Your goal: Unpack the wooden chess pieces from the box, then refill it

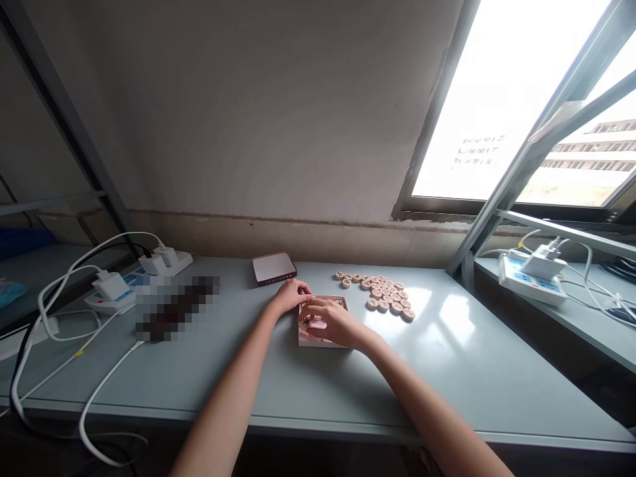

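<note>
A shallow open box (312, 342) with a pale rim sits on the grey-blue table (298, 391), and pinkish contents show inside it. My left hand (291, 296) curls over the box's far left corner. My right hand (326, 321) sits above the box, its fingertips pinching what looks like a round wooden Chinese chess piece (305, 322). Just to the right, several matching wooden pieces (383, 296) lie in a tight cluster on the table. Behind my left hand lies a flat white box with dark red sides (274, 267).
On the left, a power strip with white chargers (166, 262) and looped white cables (50, 331) lie on the table beside a pixelated dark object (176, 308). A second power strip (531, 278) sits on a ledge right of the table, below a bright window (497, 99).
</note>
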`<state>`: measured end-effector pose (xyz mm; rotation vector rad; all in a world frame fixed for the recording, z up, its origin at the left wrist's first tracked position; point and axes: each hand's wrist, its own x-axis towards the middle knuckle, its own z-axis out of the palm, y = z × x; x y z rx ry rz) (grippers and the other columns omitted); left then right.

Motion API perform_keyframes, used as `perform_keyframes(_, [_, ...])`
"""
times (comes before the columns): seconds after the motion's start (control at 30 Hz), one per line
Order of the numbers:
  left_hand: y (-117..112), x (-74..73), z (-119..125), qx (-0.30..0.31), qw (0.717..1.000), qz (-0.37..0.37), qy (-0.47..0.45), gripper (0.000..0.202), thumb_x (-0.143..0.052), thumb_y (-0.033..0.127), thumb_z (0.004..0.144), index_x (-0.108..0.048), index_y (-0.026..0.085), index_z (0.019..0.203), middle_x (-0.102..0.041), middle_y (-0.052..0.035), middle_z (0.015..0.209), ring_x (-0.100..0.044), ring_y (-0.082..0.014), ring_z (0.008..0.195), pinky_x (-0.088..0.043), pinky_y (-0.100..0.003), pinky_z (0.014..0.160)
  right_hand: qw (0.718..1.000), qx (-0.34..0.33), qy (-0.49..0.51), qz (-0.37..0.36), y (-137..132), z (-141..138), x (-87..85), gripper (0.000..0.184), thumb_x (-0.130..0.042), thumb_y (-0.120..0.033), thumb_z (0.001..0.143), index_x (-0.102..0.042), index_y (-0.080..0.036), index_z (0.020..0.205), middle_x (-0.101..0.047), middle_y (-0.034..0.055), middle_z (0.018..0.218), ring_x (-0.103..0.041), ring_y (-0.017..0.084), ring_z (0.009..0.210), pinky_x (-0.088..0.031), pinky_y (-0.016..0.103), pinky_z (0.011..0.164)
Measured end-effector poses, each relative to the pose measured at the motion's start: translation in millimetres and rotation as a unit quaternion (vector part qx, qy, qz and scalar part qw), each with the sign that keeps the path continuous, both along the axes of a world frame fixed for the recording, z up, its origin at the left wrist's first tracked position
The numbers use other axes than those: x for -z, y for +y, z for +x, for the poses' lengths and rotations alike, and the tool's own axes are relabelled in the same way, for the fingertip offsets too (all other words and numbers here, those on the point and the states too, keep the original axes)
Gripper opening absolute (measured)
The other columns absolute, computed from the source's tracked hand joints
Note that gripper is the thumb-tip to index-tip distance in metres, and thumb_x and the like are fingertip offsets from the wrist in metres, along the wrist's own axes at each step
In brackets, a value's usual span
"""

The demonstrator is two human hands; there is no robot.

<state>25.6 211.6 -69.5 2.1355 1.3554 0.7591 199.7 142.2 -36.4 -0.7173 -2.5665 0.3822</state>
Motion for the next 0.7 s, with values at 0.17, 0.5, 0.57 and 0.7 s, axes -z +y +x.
perform_keyframes(0.17, [-1,-0.6,0,0.003,1.000,0.002,0.001,0.017,-0.057,0.022,0.068,-0.071,0.014,0.076,-0.069,-0.0047,0.073,-0.061,-0.0171,0.068,-0.043,-0.025,0.063,0.999,0.015,-0.019,0.030,1,1,1.8,0.021,-0.060,-0.013,0.078,-0.061,-0.023,0.096,-0.061,0.0037,0.104,-0.057,0.018,0.095,-0.044,0.029,0.080])
perform_keyframes(0.5, [2,2.0,-1,0.008,1.000,0.011,-0.005,0.016,-0.060,0.026,0.068,-0.070,0.015,0.075,-0.069,-0.0041,0.073,-0.061,-0.0169,0.069,-0.043,-0.024,0.064,0.993,0.043,-0.069,0.091,5,2,8.9,0.005,-0.063,-0.020,0.078,-0.062,-0.021,0.083,-0.063,0.0028,0.091,-0.058,0.018,0.089,-0.039,0.030,0.079])
perform_keyframes(0.57, [2,2.5,-1,0.006,1.000,0.008,-0.005,0.016,-0.061,0.027,0.068,-0.070,0.015,0.075,-0.069,-0.0041,0.072,-0.060,-0.0170,0.069,-0.042,-0.024,0.063,0.992,0.038,-0.071,0.093,5,2,7.4,0.002,-0.061,-0.021,0.081,-0.063,-0.021,0.081,-0.064,0.0030,0.091,-0.058,0.017,0.090,-0.038,0.029,0.078])
perform_keyframes(0.7, [2,2.4,-1,0.009,1.000,0.003,-0.011,0.018,-0.062,0.030,0.069,-0.070,0.015,0.075,-0.069,-0.0049,0.074,-0.060,-0.0175,0.070,-0.042,-0.025,0.063,0.987,0.063,-0.086,0.118,9,11,-2.4,0.011,-0.055,-0.022,0.086,-0.065,-0.021,0.083,-0.064,0.0042,0.092,-0.059,0.015,0.081,-0.037,0.028,0.072])
